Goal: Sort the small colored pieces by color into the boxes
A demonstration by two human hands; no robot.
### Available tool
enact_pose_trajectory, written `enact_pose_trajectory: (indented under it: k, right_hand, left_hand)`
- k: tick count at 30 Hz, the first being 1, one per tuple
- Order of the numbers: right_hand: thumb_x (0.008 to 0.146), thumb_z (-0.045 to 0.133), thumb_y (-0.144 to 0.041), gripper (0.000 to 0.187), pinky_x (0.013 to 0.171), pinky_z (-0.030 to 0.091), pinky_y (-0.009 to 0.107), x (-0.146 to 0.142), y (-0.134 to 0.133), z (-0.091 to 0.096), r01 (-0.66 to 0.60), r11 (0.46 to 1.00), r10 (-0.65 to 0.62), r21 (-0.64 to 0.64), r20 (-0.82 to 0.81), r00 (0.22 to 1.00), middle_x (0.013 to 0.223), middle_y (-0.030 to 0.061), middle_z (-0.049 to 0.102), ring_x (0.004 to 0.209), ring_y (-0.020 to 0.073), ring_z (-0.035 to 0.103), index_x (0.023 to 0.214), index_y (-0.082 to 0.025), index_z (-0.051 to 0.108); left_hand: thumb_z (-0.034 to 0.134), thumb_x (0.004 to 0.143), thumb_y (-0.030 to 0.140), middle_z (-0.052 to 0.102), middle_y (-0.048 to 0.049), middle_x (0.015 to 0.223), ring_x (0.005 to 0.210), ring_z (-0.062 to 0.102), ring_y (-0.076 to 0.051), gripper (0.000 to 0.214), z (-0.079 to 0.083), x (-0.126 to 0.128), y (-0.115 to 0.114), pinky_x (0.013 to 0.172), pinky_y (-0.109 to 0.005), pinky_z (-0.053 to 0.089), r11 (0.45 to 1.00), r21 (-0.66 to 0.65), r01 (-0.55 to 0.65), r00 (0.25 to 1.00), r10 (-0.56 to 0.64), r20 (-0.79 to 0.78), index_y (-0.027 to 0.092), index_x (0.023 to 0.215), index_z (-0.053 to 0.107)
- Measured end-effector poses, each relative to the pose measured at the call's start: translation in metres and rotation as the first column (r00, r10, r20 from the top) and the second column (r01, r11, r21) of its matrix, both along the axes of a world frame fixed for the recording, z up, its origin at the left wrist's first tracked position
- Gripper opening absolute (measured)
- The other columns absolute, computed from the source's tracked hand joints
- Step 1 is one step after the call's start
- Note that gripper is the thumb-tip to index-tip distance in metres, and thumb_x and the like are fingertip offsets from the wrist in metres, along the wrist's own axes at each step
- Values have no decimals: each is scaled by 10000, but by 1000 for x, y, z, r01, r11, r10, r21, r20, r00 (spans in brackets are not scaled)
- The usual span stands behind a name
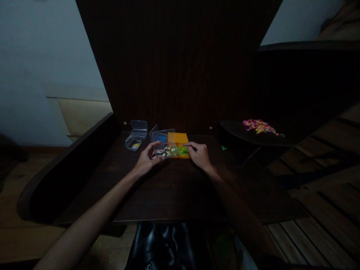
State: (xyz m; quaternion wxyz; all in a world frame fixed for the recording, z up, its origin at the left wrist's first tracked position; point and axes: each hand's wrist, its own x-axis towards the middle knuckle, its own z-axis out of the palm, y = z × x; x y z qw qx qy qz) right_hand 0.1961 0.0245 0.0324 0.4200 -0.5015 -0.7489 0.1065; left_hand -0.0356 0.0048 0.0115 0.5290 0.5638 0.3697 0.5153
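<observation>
My left hand (147, 159) curls its fingers around the near left corner of a small clear plastic box (166, 150) that holds several pale pieces. My right hand (199, 154) rests on the right edge of an orange board (180, 139) carrying small green and yellow pieces, its fingers bent against the board. The clear box stands partly over the board's left side. Behind it a second clear box (161, 135) with blue pieces stands open.
A third clear box (133, 144) with yellow pieces lies open at the left on the dark wooden table (168, 187). A pile of pink and yellow pieces (259, 126) sits on a dark round surface to the right. A dark panel rises behind the table.
</observation>
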Motion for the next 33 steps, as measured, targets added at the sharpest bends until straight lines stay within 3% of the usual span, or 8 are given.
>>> enact_pose_trajectory:
  k: [5,9,15,19,23,26,29,33]
  right_hand:
    - [839,469,-156,298,752,491,237,-8,2,-18,-9,999,11,-34,81,997,926,59,753,799,171,691,934,-173,751]
    - [860,485,-187,281,827,498,254,-14,1,-31,14,999,-6,-38,204,979,997,49,745,876,175,697,976,-199,740]
    - [850,503,-195,267,818,514,253,-21,0,-43,36,999,-27,-28,268,963,972,25,751,877,179,706,952,-222,748]
    - [846,502,-201,269,826,515,252,-23,2,-50,32,999,-30,-4,252,967,966,19,752,861,174,707,947,-229,750]
    - [850,499,-206,265,828,508,233,-26,2,-55,36,999,-38,9,258,965,959,8,754,853,158,705,937,-242,747]
    - [852,501,-219,262,801,511,237,-27,2,-58,50,999,-46,-7,287,957,918,10,759,830,163,708,950,-239,743]
    - [852,502,-220,259,799,506,241,-27,1,-59,47,999,-41,-13,303,952,919,16,759,836,168,708,948,-233,742]
    - [847,505,-211,255,802,498,228,-27,0,-59,45,999,-44,4,302,952,927,13,758,837,157,706,939,-241,741]
  left_hand:
    - [802,591,272,522,-145,1323,1101,615,-260,702,0,-18,10,937,-399,514,988,48,-149,989,149,8,165,1211,492]
    - [813,572,294,507,-156,1356,1147,590,-292,718,0,-33,7,969,-421,495,963,41,-267,964,267,0,159,1209,509]
    - [838,503,279,569,-128,1304,1153,587,-328,731,1,-60,-27,1031,-483,445,908,-37,-418,908,418,18,176,1172,563]
    - [818,512,254,579,-111,1304,1171,578,-335,696,-3,-84,-52,1050,-492,428,837,-76,-542,839,544,4,192,1163,579]
    - [757,592,236,577,-106,1308,1230,536,-303,638,-5,-103,-63,1079,-462,404,681,-89,-727,687,714,-135,186,1198,563]
    - [722,662,252,572,-108,1314,1223,543,-280,632,-3,-108,-63,1073,-425,418,603,-51,-796,589,752,-297,178,1259,526]
    - [690,720,263,555,-117,1335,1221,544,-268,649,-2,-109,-55,1066,-399,427,580,-19,-815,529,728,-436,167,1324,472]
    - [686,739,292,522,-149,1366,1238,526,-278,703,-7,-114,-36,1062,-393,424,595,32,-803,479,676,-560,129,1367,416]
